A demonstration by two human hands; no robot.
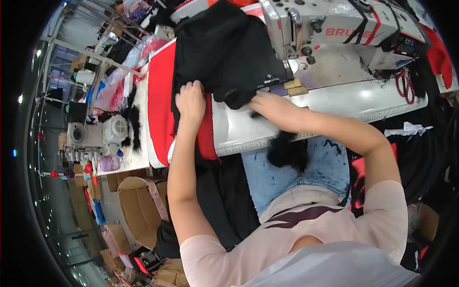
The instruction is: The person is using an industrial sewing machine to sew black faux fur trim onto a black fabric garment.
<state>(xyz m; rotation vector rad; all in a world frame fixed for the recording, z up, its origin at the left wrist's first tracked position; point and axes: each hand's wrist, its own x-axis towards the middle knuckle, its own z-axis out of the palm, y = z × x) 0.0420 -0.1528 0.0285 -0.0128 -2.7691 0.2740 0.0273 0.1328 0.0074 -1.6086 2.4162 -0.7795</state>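
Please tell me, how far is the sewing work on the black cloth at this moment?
Done: nothing can be confirmed; no finished seam shows. In hand: the left hand presses the black fabric where it lies over the red fabric, and the right hand reaches under its front edge on the white table. Left: the cloth lies beside the sewing machine, apparently not under its needle, so stitching seems still to come.
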